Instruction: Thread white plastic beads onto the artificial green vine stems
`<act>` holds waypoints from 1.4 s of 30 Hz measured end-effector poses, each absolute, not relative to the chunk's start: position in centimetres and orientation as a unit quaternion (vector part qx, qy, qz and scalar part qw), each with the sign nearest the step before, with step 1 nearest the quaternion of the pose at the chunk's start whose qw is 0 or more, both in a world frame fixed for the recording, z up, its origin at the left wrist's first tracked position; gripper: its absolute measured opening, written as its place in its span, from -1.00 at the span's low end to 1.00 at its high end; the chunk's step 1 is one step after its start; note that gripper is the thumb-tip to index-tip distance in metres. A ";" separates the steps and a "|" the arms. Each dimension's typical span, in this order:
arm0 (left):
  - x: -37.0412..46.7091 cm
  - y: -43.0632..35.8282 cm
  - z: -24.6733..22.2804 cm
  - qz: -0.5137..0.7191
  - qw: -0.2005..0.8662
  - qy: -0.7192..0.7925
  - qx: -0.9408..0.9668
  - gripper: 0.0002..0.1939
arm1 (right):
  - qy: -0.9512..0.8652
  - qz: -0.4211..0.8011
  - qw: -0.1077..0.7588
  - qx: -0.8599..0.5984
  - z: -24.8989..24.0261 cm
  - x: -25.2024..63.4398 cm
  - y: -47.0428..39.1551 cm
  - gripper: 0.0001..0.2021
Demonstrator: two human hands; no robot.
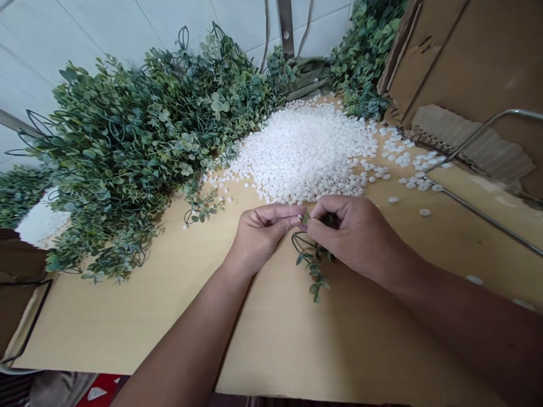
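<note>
Both of my hands meet at the middle of the cardboard-covered table point(271, 316), just in front of a pile of small white rings point(309, 150). My right hand point(352, 232) pinches a green leafy sprig point(314, 271), whose leaves hang below the fingers. Thumb and forefinger of my left hand point(265, 232) are pressed together at the sprig's tip, with a small white piece showing between them, probably one of the rings. The fingers partly hide it.
A large heap of leafy sprigs point(127, 141) fills the back left. Further greenery point(367, 56) and a brown cardboard box point(475, 68) stand at the back right, with a bent metal rod point(487, 212) beside them. Another white pile point(42, 220) lies far left.
</note>
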State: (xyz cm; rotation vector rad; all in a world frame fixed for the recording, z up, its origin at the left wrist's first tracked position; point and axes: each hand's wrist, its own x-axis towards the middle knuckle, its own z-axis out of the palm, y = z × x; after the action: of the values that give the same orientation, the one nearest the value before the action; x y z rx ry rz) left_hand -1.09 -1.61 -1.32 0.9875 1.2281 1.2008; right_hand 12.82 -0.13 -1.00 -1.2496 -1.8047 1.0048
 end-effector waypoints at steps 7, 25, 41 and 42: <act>-1.0 -1.6 -1.6 0.509 0.535 0.534 0.412 -0.84 | -0.696 0.396 0.362 -0.476 -1.2 12.7 -0.2 -0.84; -1.0 -1.4 -1.5 0.527 0.584 0.493 0.372 -0.90 | -0.661 0.451 0.381 -0.463 -1.6 12.7 0.1 -0.89; -1.1 -1.1 -1.6 0.534 0.601 0.484 0.346 -0.83 | -0.645 0.460 0.400 -0.460 -1.7 12.4 0.1 -0.89; -1.1 -1.1 -1.6 0.532 0.602 0.486 0.345 -0.83 | -0.646 0.460 0.399 -0.460 -1.7 12.4 0.0 -0.89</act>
State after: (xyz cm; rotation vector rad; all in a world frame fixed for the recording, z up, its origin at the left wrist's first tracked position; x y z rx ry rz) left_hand -1.09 -1.09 -1.58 0.7997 1.1254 1.2313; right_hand 12.40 0.04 -1.69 -1.1641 -1.6355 1.1649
